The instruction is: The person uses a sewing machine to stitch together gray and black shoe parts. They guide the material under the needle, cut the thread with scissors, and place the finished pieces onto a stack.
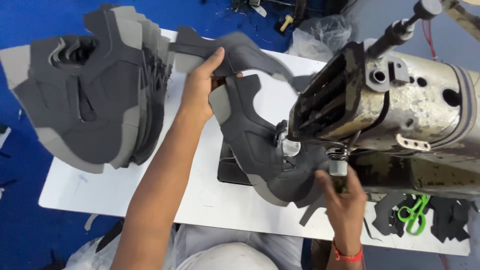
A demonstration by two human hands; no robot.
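Note:
My left hand (202,85) grips the upper end of a dark grey shoe upper piece (250,135) that lies across the white table (150,195) and runs under the sewing machine's presser foot (287,145). Its far flap (240,50) curls up behind my fingers. My right hand (342,197), with a red wrist band, holds the lower edge of the same piece below the needle area. A fanned stack of similar grey shoe uppers (95,95) sits at the table's left end, just left of my left hand.
The worn cream sewing machine head (400,100) fills the right side. Green thread snips (415,212) and dark fabric scraps lie below it on the table. A crumpled plastic bag (325,32) sits behind. Blue floor surrounds the table.

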